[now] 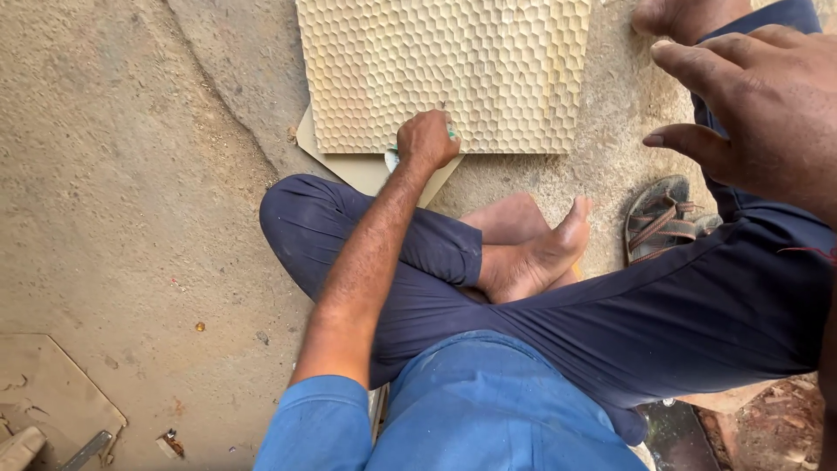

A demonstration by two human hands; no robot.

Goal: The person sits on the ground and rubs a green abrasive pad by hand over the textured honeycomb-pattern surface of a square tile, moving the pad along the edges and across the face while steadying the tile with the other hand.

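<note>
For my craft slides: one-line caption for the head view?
Seated cross-legged, left hand grips a small tool on a honeycomb-carved panel; right hand hovers open.

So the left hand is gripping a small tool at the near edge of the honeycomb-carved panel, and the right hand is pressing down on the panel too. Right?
Not quite. The left hand does grip a small tool at the near edge of the honeycomb-carved panel. But the right hand is not on the panel: the head view shows it raised off to the side, fingers spread, holding nothing.
</note>
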